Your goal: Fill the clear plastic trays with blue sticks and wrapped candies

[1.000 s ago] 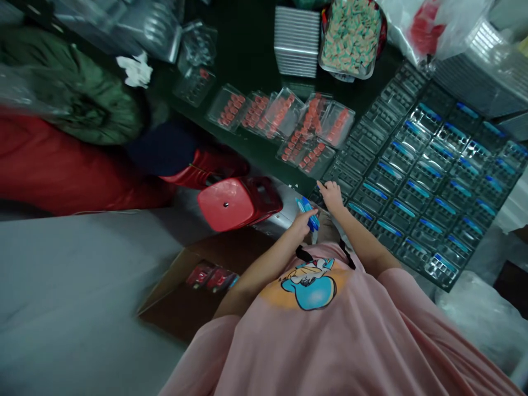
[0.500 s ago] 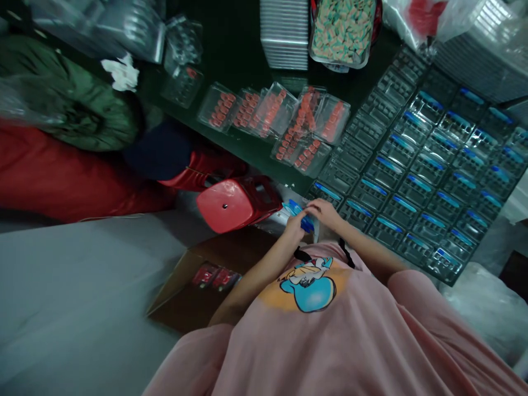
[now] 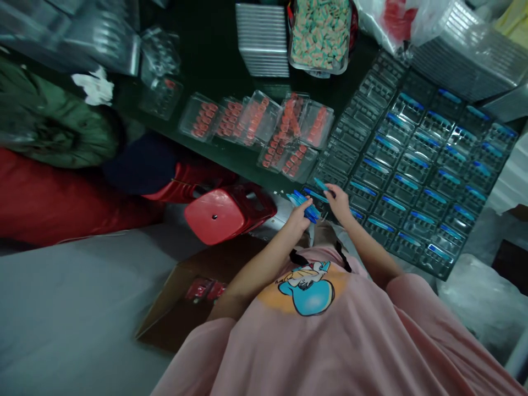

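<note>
My left hand [image 3: 300,218] is closed around a bunch of blue pens [image 3: 307,208], held low at the table's near edge. Between the fingertips of my right hand [image 3: 338,202] is a single light-blue pen [image 3: 320,184], its tip over the nearest clear plastic trays. Rows of clear molded trays [image 3: 406,163] cover the table on the right, and many of them hold a blue pen. A column of trays without pens [image 3: 341,152] runs along their left side.
Clear packs with orange-red pieces [image 3: 258,118] lie left of the trays. Behind them stand a tray stack [image 3: 264,41] and a tub of small green-and-beige pieces [image 3: 319,36]. A red stool [image 3: 214,216] and an open cardboard box [image 3: 165,313] are below at the left.
My hands have come apart. The right one has moved off toward the trays with one light-blue pen, while the left keeps the bunch. The whole view has shifted slightly.
</note>
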`<action>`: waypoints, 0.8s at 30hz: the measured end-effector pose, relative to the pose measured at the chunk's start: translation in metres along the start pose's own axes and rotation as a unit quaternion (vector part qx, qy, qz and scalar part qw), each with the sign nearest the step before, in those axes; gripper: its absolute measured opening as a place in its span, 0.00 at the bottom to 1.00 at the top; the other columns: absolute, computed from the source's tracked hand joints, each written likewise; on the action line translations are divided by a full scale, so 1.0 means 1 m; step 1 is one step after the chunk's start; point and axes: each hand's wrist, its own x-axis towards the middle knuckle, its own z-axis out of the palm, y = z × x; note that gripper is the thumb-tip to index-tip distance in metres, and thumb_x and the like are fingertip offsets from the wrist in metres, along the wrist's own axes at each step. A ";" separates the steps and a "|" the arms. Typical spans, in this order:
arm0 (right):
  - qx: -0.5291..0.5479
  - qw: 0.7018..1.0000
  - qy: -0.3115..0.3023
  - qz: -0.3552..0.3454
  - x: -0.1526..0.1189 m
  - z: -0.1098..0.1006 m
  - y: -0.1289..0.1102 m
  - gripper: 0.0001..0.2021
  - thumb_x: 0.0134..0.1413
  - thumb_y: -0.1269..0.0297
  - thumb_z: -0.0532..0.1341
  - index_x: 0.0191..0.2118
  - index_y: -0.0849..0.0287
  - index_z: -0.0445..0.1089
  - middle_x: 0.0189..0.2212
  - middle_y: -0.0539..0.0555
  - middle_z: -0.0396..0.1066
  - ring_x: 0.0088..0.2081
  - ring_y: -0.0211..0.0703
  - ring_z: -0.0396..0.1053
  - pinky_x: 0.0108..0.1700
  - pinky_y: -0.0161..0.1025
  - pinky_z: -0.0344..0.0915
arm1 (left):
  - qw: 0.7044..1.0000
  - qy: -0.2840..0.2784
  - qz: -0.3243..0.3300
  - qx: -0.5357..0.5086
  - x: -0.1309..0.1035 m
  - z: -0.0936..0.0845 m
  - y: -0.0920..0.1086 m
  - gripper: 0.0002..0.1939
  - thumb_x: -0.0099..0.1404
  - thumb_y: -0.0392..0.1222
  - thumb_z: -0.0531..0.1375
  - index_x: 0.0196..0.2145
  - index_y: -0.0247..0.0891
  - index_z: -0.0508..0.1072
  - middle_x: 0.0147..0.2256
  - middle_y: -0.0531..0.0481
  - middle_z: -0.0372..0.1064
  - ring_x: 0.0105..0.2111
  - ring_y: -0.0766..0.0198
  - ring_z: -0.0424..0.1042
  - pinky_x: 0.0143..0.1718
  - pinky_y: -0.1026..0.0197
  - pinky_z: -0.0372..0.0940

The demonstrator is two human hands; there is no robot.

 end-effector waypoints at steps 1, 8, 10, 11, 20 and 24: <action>-0.054 0.998 0.018 -0.023 0.013 -0.008 0.004 0.15 0.59 0.62 0.55 0.48 0.61 0.72 0.45 0.60 0.73 0.48 0.49 0.67 0.54 0.47 0.63 | 1.000 0.004 -0.002 0.003 0.001 0.002 0.001 0.14 0.47 0.30 0.71 0.32 0.36 0.74 0.23 0.56 0.72 0.24 0.68 0.72 0.32 0.63 0.68; -0.256 0.960 -0.032 -0.109 0.083 -0.027 0.033 0.16 0.61 0.68 0.54 0.50 0.64 0.73 0.44 0.65 0.69 0.48 0.55 0.62 0.53 0.52 0.60 | 0.999 0.012 0.003 0.040 0.004 0.013 0.007 0.15 0.47 0.31 0.71 0.33 0.37 0.74 0.23 0.56 0.71 0.23 0.68 0.71 0.31 0.64 0.67; -0.273 0.956 -0.033 -0.105 0.090 -0.023 0.037 0.16 0.61 0.67 0.55 0.50 0.63 0.74 0.44 0.65 0.68 0.48 0.55 0.61 0.52 0.53 0.60 | 0.999 0.008 0.004 0.053 0.007 0.017 0.007 0.15 0.47 0.33 0.72 0.33 0.36 0.74 0.23 0.56 0.71 0.24 0.68 0.72 0.33 0.63 0.68; -0.278 0.955 -0.029 -0.100 0.090 -0.022 0.037 0.16 0.61 0.67 0.55 0.50 0.62 0.74 0.45 0.64 0.68 0.48 0.55 0.61 0.51 0.52 0.60 | 0.998 0.006 0.003 0.056 0.008 0.019 0.007 0.15 0.47 0.34 0.72 0.32 0.36 0.73 0.23 0.56 0.71 0.24 0.67 0.72 0.33 0.62 0.68; 0.020 0.987 -0.151 -0.045 0.039 -0.017 -0.003 0.14 0.56 0.53 0.61 0.39 0.59 0.73 0.32 0.51 0.72 0.34 0.40 0.67 0.40 0.38 0.64 | 0.999 -0.018 0.002 0.047 0.025 0.050 0.007 0.13 0.47 0.34 0.72 0.29 0.36 0.74 0.25 0.52 0.74 0.30 0.62 0.76 0.41 0.58 0.69; 0.129 0.974 -0.183 0.023 0.028 -0.021 -0.003 0.19 0.43 0.53 0.68 0.41 0.59 0.72 0.33 0.49 0.73 0.34 0.39 0.68 0.40 0.38 0.66 | 0.999 -0.025 0.006 0.046 0.032 0.061 0.003 0.16 0.44 0.35 0.74 0.29 0.35 0.73 0.26 0.53 0.74 0.30 0.62 0.75 0.40 0.59 0.69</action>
